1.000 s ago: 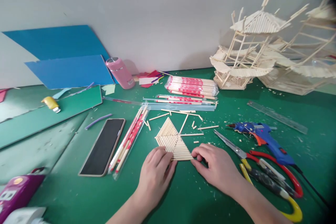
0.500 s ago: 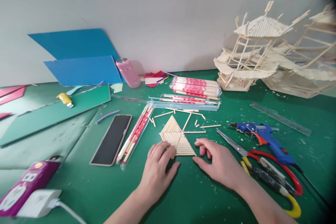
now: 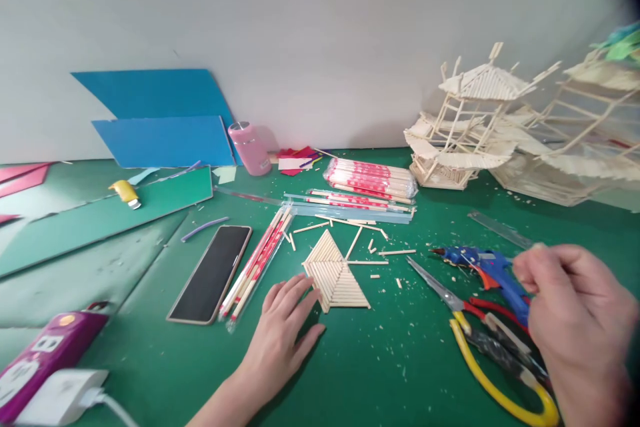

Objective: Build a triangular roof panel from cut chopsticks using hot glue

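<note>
Left hand [image 3: 283, 333] lies flat on the green surface [image 3: 380, 373], fingers spread and released, fingertips just touching the lower left edge of the stick triangle [image 3: 334, 271], which looks like it's there to pin the piece so it doesn't slide around. The triangle itself is a flat panel of pale thin sticks laid side by side in three wedge sections meeting near the middle, one point aimed away toward the wall. Right hand [image 3: 575, 320] is raised well to the right of the triangle, over the blue glue gun [image 3: 487, 267], fingers curled, but it's too blurry to tell if that grip holds anything. Scissors [image 3: 450, 293] with red handles and yellow-handled pliers [image 3: 500, 380] lie right of the triangle, near that hand. Wrapped chopsticks [image 3: 255, 267] lie just left of the triangle, with a phone [image 3: 213, 273] beyond them.
</note>
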Demonstrator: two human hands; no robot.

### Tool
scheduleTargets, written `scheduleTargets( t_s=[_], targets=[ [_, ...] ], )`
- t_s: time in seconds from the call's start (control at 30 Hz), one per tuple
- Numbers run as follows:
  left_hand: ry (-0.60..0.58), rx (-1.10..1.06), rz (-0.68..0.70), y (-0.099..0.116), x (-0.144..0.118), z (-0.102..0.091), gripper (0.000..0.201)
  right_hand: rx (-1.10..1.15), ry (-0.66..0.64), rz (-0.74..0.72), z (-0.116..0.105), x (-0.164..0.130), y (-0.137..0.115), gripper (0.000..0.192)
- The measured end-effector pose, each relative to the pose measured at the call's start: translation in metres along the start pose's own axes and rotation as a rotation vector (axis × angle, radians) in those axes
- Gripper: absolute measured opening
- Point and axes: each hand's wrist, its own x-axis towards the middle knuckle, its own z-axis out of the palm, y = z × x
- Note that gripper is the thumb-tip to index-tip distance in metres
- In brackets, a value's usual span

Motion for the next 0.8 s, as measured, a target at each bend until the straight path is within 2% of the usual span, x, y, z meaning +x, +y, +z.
scheduleTargets(
  t_s=[0.1, 0.2, 0.33, 0.47, 0.63, 0.8],
  targets=[
    [-0.062, 0.001, 0.070, -0.005, 0.008, -0.002, 0.040, -0.106, -0.116, -0.089, -0.002, 0.004, 0.008, 0.032],
    [-0.079, -0.014, 0.121, -0.008, 0.014, -0.001, 0.037, -0.227, -0.298, -0.163, 0.006, 0.007, 0.012, 0.033],
    [-0.046, -0.029, 0.120, -0.009, 0.016, 0.003, 0.030, -0.375, -0.593, -0.326, 0.032, 0.009, 0.010, 0.012],
    [-0.014, -0.037, 0.109, -0.008, 0.018, 0.008, 0.027, -0.517, -0.815, -0.547, 0.062, 0.010, 0.007, 0.021],
    [-0.014, -0.079, 0.087, -0.005, 0.023, 0.009, 0.027, -0.709, -0.977, -0.729, 0.091, 0.010, 0.008, 0.026],
    [-0.018, -0.120, 0.076, -0.004, 0.023, 0.007, 0.028, -0.846, -1.034, -0.779, 0.102, 0.016, 0.011, 0.008]
  ],
)
